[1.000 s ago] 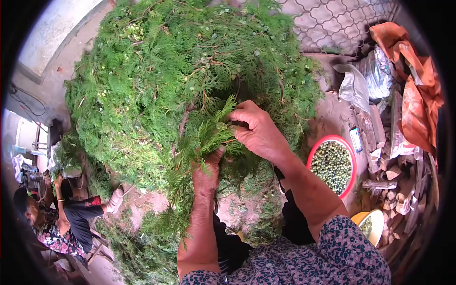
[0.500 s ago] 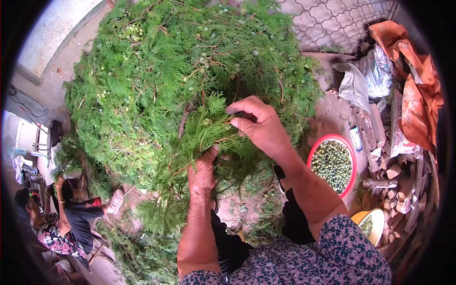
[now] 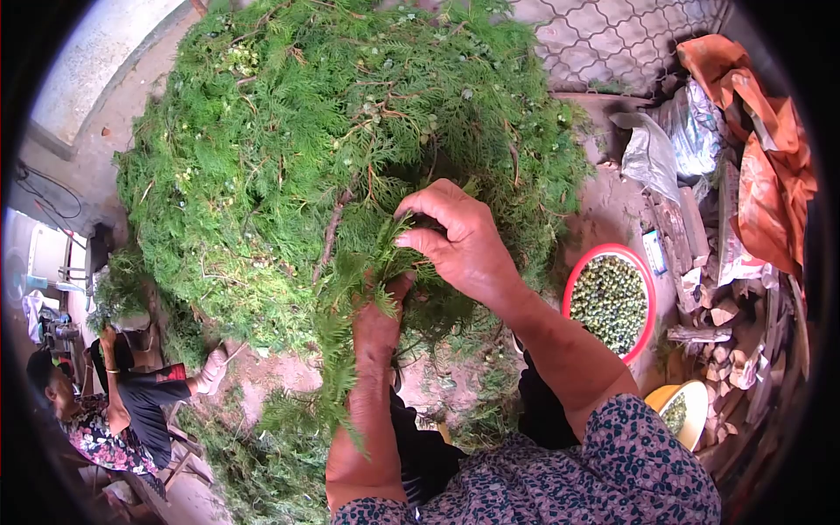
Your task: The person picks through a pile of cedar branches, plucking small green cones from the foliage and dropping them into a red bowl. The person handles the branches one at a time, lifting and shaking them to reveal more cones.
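jutting from left fingers (image 3: 402,286), green sprig (image 3: 386,251), right fingers (image 3: 427,241) at tip

Ahead of me to the left I see a smooth whitish slab with a curved edge (image 3: 109,57), and beyond my right side a pale grey surface patterned in wavy cells (image 3: 604,44). The bare pinkish-brown floor (image 3: 604,206) runs around me. On my right lie a crumpled orange plastic sheet (image 3: 768,210) and stacked brown split firewood (image 3: 724,312). Strong white light fills the far left.
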`<state>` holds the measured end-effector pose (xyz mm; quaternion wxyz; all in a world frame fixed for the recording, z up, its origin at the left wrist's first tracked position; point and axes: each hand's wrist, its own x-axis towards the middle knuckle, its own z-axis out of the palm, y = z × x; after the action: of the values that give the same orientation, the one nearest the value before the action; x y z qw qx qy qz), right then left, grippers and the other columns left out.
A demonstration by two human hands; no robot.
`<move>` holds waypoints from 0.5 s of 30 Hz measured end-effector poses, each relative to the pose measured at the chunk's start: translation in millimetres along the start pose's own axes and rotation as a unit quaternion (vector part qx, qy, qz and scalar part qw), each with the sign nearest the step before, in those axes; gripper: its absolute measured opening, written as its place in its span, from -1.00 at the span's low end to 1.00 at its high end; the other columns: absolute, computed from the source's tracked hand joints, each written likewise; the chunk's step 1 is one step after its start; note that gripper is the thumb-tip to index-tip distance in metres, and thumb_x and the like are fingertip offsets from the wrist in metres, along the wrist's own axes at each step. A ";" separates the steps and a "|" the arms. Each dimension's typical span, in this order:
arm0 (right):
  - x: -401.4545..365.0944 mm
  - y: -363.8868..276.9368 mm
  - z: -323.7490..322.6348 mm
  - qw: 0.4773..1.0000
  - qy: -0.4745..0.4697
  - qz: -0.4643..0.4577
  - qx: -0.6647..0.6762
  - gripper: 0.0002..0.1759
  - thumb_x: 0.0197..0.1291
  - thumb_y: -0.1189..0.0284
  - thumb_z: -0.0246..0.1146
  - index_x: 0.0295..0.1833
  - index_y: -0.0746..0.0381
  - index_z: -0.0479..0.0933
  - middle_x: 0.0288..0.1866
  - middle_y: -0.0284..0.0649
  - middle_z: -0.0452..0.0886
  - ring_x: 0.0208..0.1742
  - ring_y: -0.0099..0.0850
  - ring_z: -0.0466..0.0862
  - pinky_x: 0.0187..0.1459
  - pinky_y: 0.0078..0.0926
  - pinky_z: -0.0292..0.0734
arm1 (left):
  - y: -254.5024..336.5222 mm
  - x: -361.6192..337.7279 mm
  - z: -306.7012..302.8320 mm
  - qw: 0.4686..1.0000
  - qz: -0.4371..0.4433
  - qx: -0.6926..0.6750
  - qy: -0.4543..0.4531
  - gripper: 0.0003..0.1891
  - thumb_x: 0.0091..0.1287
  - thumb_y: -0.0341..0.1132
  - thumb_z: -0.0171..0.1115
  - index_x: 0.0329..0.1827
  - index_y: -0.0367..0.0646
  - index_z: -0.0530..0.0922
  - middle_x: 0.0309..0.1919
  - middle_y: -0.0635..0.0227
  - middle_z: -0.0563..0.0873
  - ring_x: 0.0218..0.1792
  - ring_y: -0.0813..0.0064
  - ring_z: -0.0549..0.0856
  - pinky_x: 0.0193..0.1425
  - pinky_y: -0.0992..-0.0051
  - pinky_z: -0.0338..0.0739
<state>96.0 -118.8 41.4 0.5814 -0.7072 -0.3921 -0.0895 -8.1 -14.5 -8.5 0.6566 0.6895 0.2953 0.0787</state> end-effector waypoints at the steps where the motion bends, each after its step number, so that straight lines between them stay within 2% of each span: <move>1: 1.6 -1.4 -2.4 1.000 0.000 0.001 0.000 -0.73 -0.03 0.51 0.33 -0.16 0.31 0.52 -0.42 -0.29 0.46 -0.43 -0.48 0.46 -0.40 -0.57 0.37 | -1.3 0.8 -0.1 1.000 -0.001 0.000 0.000 -0.58 0.17 -0.24 0.25 0.05 -0.22 0.46 -0.09 0.22 0.60 -0.06 0.34 0.53 0.07 0.40 0.35; 3: 6.6 -6.7 -11.8 0.977 0.024 0.165 0.133 -0.77 0.08 0.45 0.27 -0.15 0.30 0.50 -0.42 -0.35 0.48 -0.48 -0.60 0.44 -0.46 -0.64 0.35 | -2.9 3.8 -0.5 0.996 -0.041 -0.084 0.005 -0.60 0.14 -0.29 0.28 0.03 -0.25 0.47 -0.08 0.24 0.60 -0.05 0.36 0.52 0.09 0.41 0.34; 4: 7.9 -5.1 -18.7 0.977 0.025 0.176 0.120 -0.82 0.17 0.41 0.20 -0.18 0.29 0.52 -0.43 -0.40 0.48 -0.50 -0.69 0.41 -0.50 -0.69 0.33 | -2.8 4.1 0.6 0.996 -0.041 -0.085 0.006 -0.60 0.14 -0.29 0.28 0.03 -0.25 0.47 -0.08 0.24 0.60 -0.05 0.36 0.52 0.09 0.41 0.34; 6: 9.7 -3.5 -27.8 0.986 -0.003 0.147 0.081 -0.86 0.02 0.48 0.27 -0.31 0.33 0.55 -0.44 -0.16 0.53 -0.46 -0.39 0.54 -0.40 -0.50 0.43 | -2.0 5.0 3.5 0.978 -0.027 -0.204 0.010 -0.66 0.17 -0.30 0.25 -0.02 -0.23 0.51 -0.21 0.30 0.63 -0.30 0.48 0.57 -0.23 0.49 0.44; 7: 7.7 -0.1 -27.8 0.986 -0.003 0.146 0.081 -0.86 0.02 0.48 0.27 -0.31 0.33 0.55 -0.44 -0.16 0.53 -0.46 -0.39 0.54 -0.40 -0.50 0.43 | -1.0 5.4 2.5 0.978 -0.027 -0.205 0.010 -0.66 0.17 -0.30 0.25 -0.02 -0.23 0.51 -0.21 0.30 0.63 -0.30 0.48 0.57 -0.23 0.49 0.44; 9: 1.1 10.0 -24.6 0.993 -0.055 0.090 -0.051 -0.85 0.01 0.51 0.29 -0.27 0.30 0.57 -0.46 -0.24 0.52 -0.51 -0.46 0.49 -0.46 -0.51 0.38 | 2.3 5.2 -0.5 0.966 -0.073 -0.248 -0.023 -0.68 0.17 -0.32 0.25 -0.03 -0.25 0.51 -0.19 0.29 0.63 -0.27 0.46 0.57 -0.19 0.48 0.45; 10: 0.1 10.8 -23.4 0.993 -0.055 0.090 -0.051 -0.85 0.01 0.51 0.29 -0.27 0.30 0.57 -0.46 -0.24 0.52 -0.51 -0.46 0.49 -0.46 -0.51 0.38 | 3.8 4.2 0.2 0.966 -0.073 -0.248 -0.024 -0.68 0.17 -0.32 0.25 -0.03 -0.25 0.51 -0.19 0.29 0.63 -0.27 0.46 0.57 -0.19 0.48 0.45; 12: -0.9 10.3 -19.5 0.985 -0.089 0.095 -0.117 -0.81 -0.09 0.53 0.32 -0.28 0.30 0.58 -0.48 -0.15 0.49 -0.48 -0.29 0.51 -0.42 -0.42 0.38 | 5.9 2.4 2.1 0.975 -0.042 -0.217 -0.018 -0.68 0.18 -0.32 0.25 -0.03 -0.25 0.52 -0.17 0.28 0.63 -0.19 0.43 0.56 -0.10 0.46 0.44; 13: 0.2 5.2 -18.7 0.984 -0.087 0.099 -0.118 -0.80 -0.10 0.53 0.33 -0.27 0.30 0.57 -0.50 -0.15 0.46 -0.47 -0.25 0.51 -0.41 -0.40 0.38 | 3.8 3.4 1.3 0.975 -0.042 -0.217 -0.019 -0.68 0.18 -0.32 0.25 -0.03 -0.25 0.52 -0.17 0.28 0.63 -0.19 0.43 0.56 -0.10 0.46 0.44; 15: -2.2 9.5 -16.6 0.985 -0.089 0.086 -0.117 -0.79 -0.11 0.53 0.33 -0.27 0.30 0.57 -0.49 -0.15 0.46 -0.46 -0.24 0.51 -0.40 -0.40 0.38 | -4.1 6.6 -1.3 0.991 -0.013 -0.128 -0.024 -0.64 0.18 -0.24 0.25 0.00 -0.23 0.51 -0.12 0.31 0.62 -0.13 0.37 0.54 0.05 0.41 0.37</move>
<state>106.2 -134.8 38.0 0.4629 -0.8065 -0.3671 -0.0213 -4.6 -10.1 -14.0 0.7472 0.5977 0.2760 0.0912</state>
